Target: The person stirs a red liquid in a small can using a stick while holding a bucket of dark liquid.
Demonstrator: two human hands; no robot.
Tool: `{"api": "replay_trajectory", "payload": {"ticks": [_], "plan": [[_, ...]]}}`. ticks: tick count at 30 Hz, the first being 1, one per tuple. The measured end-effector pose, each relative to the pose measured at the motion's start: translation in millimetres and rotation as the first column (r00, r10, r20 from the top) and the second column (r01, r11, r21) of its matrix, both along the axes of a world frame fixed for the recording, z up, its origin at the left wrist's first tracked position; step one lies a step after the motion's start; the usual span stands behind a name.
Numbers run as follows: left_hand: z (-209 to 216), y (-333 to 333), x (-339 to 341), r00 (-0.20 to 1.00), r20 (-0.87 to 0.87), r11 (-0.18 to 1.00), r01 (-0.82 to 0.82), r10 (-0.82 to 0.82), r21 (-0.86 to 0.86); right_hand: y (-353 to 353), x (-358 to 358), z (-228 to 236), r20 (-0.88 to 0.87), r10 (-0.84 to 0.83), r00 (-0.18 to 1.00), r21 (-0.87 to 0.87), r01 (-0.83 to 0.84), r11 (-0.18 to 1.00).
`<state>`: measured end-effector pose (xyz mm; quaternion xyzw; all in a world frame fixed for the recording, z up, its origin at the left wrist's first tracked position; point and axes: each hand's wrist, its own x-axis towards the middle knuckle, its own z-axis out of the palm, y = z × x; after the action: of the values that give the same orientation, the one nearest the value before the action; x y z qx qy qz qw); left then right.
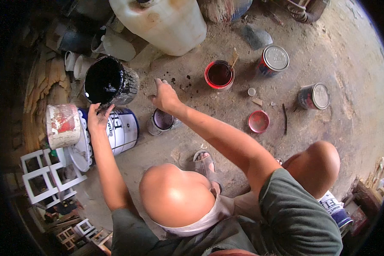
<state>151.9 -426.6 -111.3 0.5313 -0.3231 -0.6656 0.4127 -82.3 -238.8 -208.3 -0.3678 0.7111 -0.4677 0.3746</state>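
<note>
A paint-caked bucket (130,83) with glossy black inside stands at the left. My left hand (99,119) is at its near rim, with fingertips against the edge and thumb by the outer wall. To the right of the bucket, my right hand (165,97) hangs over the floor, fingers stretched forward and nothing visible in it. Below that hand is a small can (155,124) with a dark purplish inside, partly behind my forearm. A red-rimmed can (208,81) of dark brown paint, with a stick (234,57) in it, sits farther right.
Two lidded cans (277,59) (319,96), a red lid (259,121) and a dark thin stick (285,119) lie on the right. A large whitish jug (170,25) stands at the back. At left are a white-and-blue bucket (123,130) on its side, a red-stained pail (63,128) and white frames (40,185).
</note>
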Motion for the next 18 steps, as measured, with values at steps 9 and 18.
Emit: {"api": "replay_trajectory", "payload": {"ticks": [9,18], "plan": [[74.9,102.9,-60.3,0.985,0.154,0.994,0.089,-0.078,-0.066,0.4,29.5,13.6,0.344,-0.153,0.926,-0.442,0.304,0.844],[91.8,172.5,-121.2,0.909,0.379,0.936,0.271,-0.172,-0.225,54.4,13.9,13.7,0.704,-0.022,0.710,-0.426,0.446,0.787]]}}
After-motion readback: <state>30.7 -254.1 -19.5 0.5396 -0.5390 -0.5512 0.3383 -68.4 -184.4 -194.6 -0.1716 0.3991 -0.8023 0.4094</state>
